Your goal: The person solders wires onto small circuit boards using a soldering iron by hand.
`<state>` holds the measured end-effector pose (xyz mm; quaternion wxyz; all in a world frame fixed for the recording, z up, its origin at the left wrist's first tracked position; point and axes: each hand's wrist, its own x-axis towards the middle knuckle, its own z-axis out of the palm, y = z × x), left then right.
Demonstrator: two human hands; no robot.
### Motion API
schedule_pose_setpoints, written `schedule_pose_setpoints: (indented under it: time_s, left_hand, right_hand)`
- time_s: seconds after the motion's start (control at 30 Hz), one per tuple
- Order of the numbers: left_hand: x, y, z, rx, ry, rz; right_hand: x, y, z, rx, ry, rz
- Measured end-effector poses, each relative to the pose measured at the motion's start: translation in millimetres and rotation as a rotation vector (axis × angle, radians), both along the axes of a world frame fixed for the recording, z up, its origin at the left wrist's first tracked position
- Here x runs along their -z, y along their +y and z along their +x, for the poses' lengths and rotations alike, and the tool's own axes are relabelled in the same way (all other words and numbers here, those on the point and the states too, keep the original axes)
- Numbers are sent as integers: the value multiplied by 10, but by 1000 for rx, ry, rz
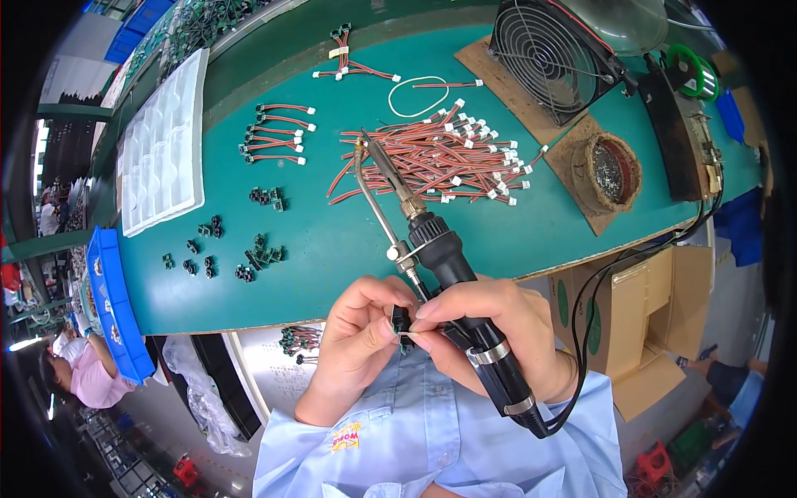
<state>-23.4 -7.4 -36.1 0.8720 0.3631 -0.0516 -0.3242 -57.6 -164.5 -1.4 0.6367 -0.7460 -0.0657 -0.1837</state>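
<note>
While the left hand (357, 342) pinches a small black component (400, 317), the right hand (510, 324) clasps a soldering iron (442, 253). Green bench (324, 249): reddish wires (415, 163), heaped.

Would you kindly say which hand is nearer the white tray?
Left. The left hand is below and right of the white tray; the right hand, holding the soldering iron, farther right.

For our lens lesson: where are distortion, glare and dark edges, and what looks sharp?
All in the head view: corners go black; the green table has a bowed near edge; a light strip at far left glares white; hands and soldering iron look fairly sharp.
</note>
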Motion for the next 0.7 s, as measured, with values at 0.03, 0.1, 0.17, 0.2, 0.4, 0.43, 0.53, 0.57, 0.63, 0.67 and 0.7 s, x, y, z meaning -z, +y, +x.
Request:
schedule_pose_setpoints:
  time_s: [0.03, 0.1, 0.17, 0.2, 0.4, 0.43, 0.53, 0.57, 0.63, 0.67, 0.7]
  left_hand:
    - [8, 3, 0, 0, 0, -1]
    - [17, 6, -1, 1, 0, -3]
    - [17, 3, 0, 2, -1, -2]
    - [17, 1, 0, 1, -2, -3]
    - [10, -8, -1, -6, -7, 20]
    - [9, -11, -1, -8, -7, 28]
    - [-1, -17, -3, -14, -7, 36]
    - [-4, -18, -3, -17, -7, 39]
    - [-4, -20, -2, -19, -7, 44]
    - [0, -20, -1, -13, -10, 40]
    - [3, -20, 0, -8, -13, 36]
  right_hand:
    - [2, -2, 0, 0, -2, -4]
    - [6, -6, 2, -1, -5, -12]
    - [10, -11, 4, 0, -7, -11]
    - [12, -13, 6, 0, -10, -12]
    - [19, 3, -3, 0, -9, 44]
    - [20, 4, -5, 0, -8, 63]
    - [15, -22, 7, -9, -16, 31]
    - [13, -33, 14, -14, -21, 15]
    - [18, -42, 19, -18, -25, -1]
    - [23, -43, 21, -17, -30, 8]
    - [28, -44, 22, -17, -36, 17]
